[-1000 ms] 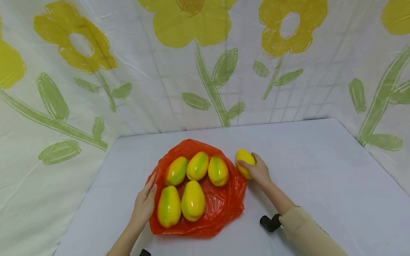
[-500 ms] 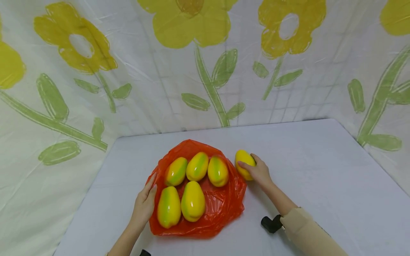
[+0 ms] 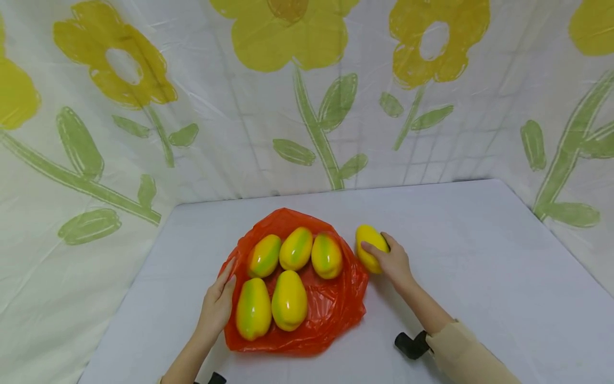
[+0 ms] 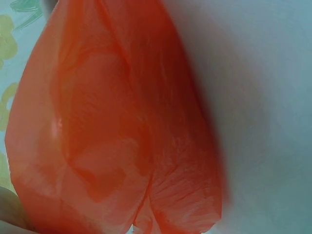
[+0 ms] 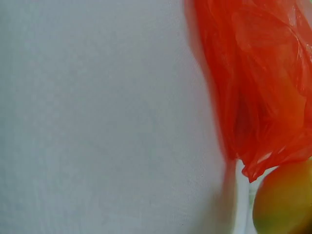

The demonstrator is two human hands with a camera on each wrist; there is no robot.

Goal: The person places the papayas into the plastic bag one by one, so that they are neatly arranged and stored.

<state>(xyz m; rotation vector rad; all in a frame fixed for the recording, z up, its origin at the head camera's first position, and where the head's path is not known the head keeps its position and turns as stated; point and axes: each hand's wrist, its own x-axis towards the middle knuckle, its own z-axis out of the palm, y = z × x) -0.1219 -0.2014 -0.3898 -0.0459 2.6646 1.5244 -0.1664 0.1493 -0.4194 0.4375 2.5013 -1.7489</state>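
A red plastic bag (image 3: 322, 304) lies spread open in the head view with several yellow-green papayas (image 3: 289, 300) inside. At the bag's left side, my left hand (image 3: 217, 306) holds the edge between thumb and fingers. Just right of the bag, my right hand (image 3: 394, 260) grips another papaya (image 3: 368, 234), thumb on top and fingers round its far side. The left wrist view is mostly filled by the bag's outer wall (image 4: 107, 122). In the right wrist view, the gripped papaya (image 5: 285, 202) shows at the lower right corner, below the crumpled bag (image 5: 263, 92).
A white-covered table (image 3: 470, 240) carries everything. Behind it hangs a white curtain (image 3: 201, 122) printed with yellow flowers. A black wrist mount (image 3: 411, 345) sticks out beside the right sleeve (image 3: 467, 349), and another black piece (image 3: 217, 378) shows by the left forearm.
My right hand has shifted slightly to the right with its papaya, a little away from the bag. The left hand, the bag and the papayas inside stay put.
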